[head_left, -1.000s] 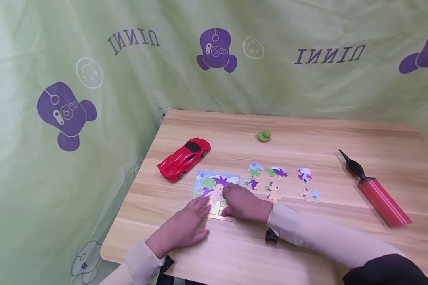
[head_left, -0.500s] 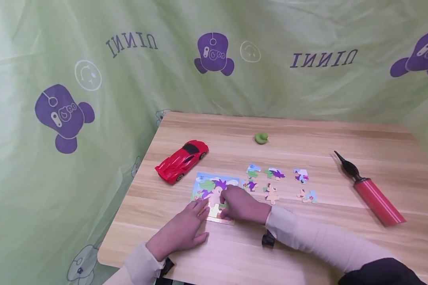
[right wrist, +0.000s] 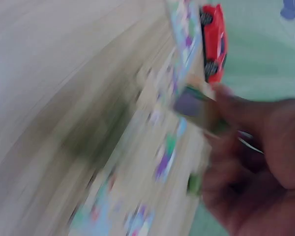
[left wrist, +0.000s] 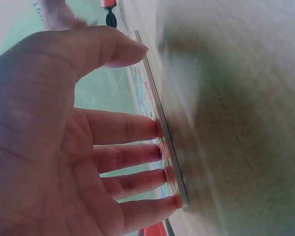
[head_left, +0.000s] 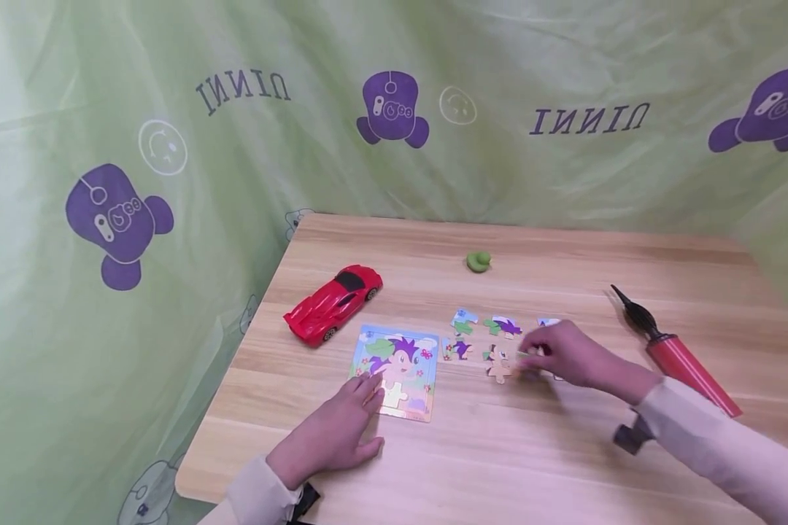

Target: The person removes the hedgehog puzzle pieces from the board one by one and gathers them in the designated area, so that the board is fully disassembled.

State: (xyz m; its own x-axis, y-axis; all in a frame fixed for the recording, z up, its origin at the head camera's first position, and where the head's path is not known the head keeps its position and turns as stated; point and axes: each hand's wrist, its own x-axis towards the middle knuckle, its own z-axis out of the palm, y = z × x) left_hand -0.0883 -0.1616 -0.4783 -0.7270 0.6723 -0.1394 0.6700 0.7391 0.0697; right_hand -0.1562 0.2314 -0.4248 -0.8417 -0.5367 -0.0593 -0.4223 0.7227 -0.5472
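Note:
A square puzzle board [head_left: 422, 383] with a purple-haired cartoon character lies on the table. Its lower middle shows a pale, knob-edged patch. The straight fingers of my left hand [head_left: 333, 432] rest on its lower left part, and in the left wrist view the fingertips touch the board's thin edge [left wrist: 162, 118]. To the right, my right hand [head_left: 570, 355] pinches a puzzle piece [right wrist: 188, 103] between thumb and fingers, just above the tabletop. Loose puzzle pieces lie around it, among them a peach one [head_left: 499, 367] and a green-purple one [head_left: 504, 326]. The hand partly covers others.
A red toy car [head_left: 335, 302] stands behind and left of the board. Farther back sits a small green curled object [head_left: 478, 262]. A red hand pump [head_left: 689, 372] with a black nozzle lies at the right. A green printed curtain [head_left: 289, 160] surrounds the wooden table.
My right hand has left the board and moved right to the loose pieces, carrying a puzzle piece. The board's right side is now uncovered. The left hand has stayed in place.

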